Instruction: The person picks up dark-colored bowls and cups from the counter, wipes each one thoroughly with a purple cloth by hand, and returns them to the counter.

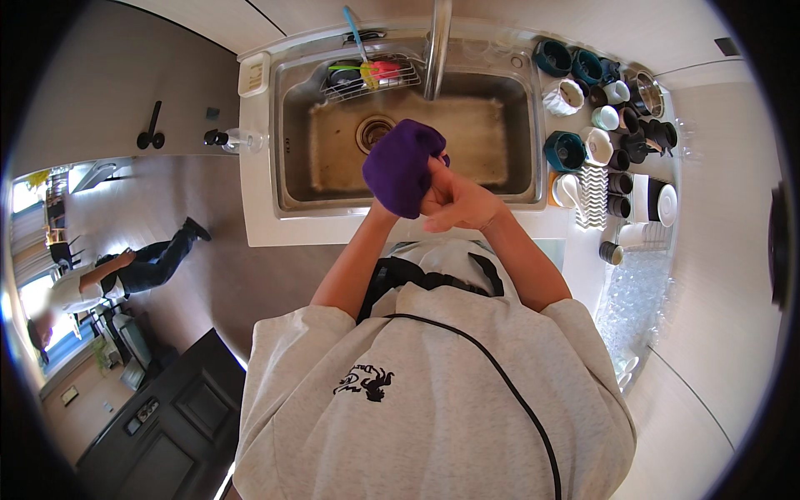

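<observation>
Over the front of a stainless steel sink [406,208] I have a purple cloth [400,169] bunched up in a rounded shape. My left hand [385,211] comes in from below and is mostly covered by the cloth, so its fingers and anything in them are hidden. At the cloth's right side my right hand [465,201] pinches the edge, thumb and fingers bent. Behind the cloth the sink's drain [377,130] partly shows, and a chrome faucet [437,56] reaches over the basin from the back.
A wire rack [369,87] with brushes hangs at the basin's back left. Cups, dark green bowls [565,151] and a striped cloth [592,197] crowd the right counter. Left stand a clear bottle [247,141] and a soap dish [254,74]. Another person [156,265] is farther off, left.
</observation>
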The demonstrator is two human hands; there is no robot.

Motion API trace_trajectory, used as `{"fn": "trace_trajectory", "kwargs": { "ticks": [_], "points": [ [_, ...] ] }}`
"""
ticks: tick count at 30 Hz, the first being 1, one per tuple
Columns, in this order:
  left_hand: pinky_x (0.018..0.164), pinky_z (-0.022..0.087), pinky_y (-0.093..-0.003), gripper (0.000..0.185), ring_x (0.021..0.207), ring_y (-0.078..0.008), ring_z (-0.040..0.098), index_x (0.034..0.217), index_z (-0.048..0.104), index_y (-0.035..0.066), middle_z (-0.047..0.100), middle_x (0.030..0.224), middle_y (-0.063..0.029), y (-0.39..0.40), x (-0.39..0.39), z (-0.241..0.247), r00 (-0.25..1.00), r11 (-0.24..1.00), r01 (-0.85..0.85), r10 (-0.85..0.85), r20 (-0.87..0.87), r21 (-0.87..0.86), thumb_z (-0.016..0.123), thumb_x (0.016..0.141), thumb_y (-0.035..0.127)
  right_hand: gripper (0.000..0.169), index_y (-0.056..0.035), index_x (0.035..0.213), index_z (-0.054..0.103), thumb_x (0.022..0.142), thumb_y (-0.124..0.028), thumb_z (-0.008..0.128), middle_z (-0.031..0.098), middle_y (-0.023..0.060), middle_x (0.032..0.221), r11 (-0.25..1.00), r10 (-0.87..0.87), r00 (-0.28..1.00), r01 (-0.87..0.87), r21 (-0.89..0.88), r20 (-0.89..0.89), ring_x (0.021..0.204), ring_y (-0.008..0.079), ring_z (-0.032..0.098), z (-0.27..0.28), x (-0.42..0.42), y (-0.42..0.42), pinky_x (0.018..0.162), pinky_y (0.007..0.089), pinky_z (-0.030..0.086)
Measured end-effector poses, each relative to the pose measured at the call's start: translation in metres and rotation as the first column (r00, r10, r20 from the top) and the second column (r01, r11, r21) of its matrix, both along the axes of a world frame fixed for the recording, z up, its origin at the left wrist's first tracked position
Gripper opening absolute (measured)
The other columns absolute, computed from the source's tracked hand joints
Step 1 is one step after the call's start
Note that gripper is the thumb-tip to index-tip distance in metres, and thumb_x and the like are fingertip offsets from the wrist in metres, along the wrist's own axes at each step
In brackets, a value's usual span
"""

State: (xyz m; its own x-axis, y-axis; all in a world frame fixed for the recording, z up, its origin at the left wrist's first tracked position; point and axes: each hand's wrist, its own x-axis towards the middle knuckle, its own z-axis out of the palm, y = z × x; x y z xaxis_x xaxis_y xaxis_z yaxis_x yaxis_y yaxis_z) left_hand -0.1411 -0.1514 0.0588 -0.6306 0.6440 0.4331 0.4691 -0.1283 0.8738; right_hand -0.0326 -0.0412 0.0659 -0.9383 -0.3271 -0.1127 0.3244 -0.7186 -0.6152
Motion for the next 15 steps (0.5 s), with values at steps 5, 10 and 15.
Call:
{"fn": "trace_trajectory", "kwargs": {
  "ticks": [5,10,15],
  "points": [
    [0.065,0.049,-0.0347,0.028,0.074,-0.0294,0.062,0.092,0.065,0.005,0.063,0.084,-0.0106,-0.004,-0.011,0.004,0.943,0.991,0.119,-0.096,-0.318,0.055,0.069,0.064,0.004,0.073,-0.0135,0.144,0.034,0.082,0.002,0.069,0.039,-0.0037,0.06,0.86,0.049,0.977,-0.146,-0.488,-0.206,0.049,0.0071,0.033,-0.023,0.012,-0.009,0.049,0.024,0.027],
    [0.067,0.048,-0.0394,0.024,0.079,-0.0336,0.059,0.088,0.062,0.003,0.058,0.085,-0.0131,-0.01,-0.003,0.016,0.886,0.987,0.003,-0.076,-0.457,-0.16,0.067,0.065,0.008,0.039,-0.0085,0.114,0.057,0.077,0.001,0.066,0.051,0.0053,0.066,0.634,0.162,0.978,-0.001,0.773,-0.131,0.054,0.0169,0.048,0.013,0.002,0.0,0.052,0.0323,0.04],
    [0.083,0.049,-0.0424,0.036,0.093,-0.0359,0.061,0.106,0.063,0.002,0.063,0.102,-0.0159,-0.017,-0.012,-0.023,0.867,0.915,0.11,-0.279,-0.413,-0.388,0.068,0.071,0.011,0.025,-0.0077,0.101,0.06,0.076,-0.005,0.065,0.065,0.0146,0.075,-0.286,0.395,0.917,0.179,0.941,-0.054,0.067,0.032,0.066,-0.02,0.002,0.008,0.06,0.0414,0.051]
  ]
}}
